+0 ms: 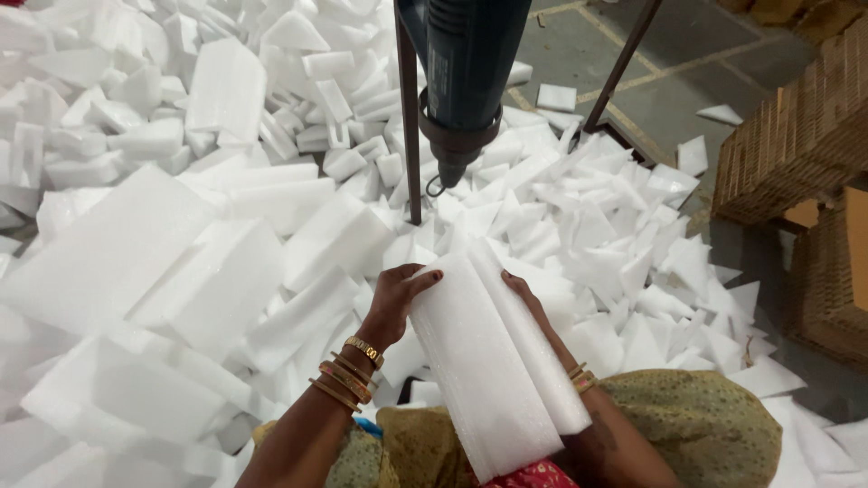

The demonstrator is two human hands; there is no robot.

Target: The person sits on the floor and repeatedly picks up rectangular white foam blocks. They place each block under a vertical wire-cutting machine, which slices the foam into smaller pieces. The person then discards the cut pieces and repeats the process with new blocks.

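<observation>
Foam sheets (pixel 493 361), two by my count, sit stacked between both hands over the lap: left hand (pixel 393 303) clasps the near edge, right hand (pixel 533 303) mostly hidden behind. Held that loosely, they could slide apart or snap near the one mounted drill (pixel 466 72). Foam offcuts (pixel 226 226) everywhere, too many to count.

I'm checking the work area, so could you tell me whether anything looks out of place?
White foam offcuts lie heaped loose over the floor, some strayed onto bare concrete. The stacked white foam sheets held by left hand and right hand look undamaged.
</observation>
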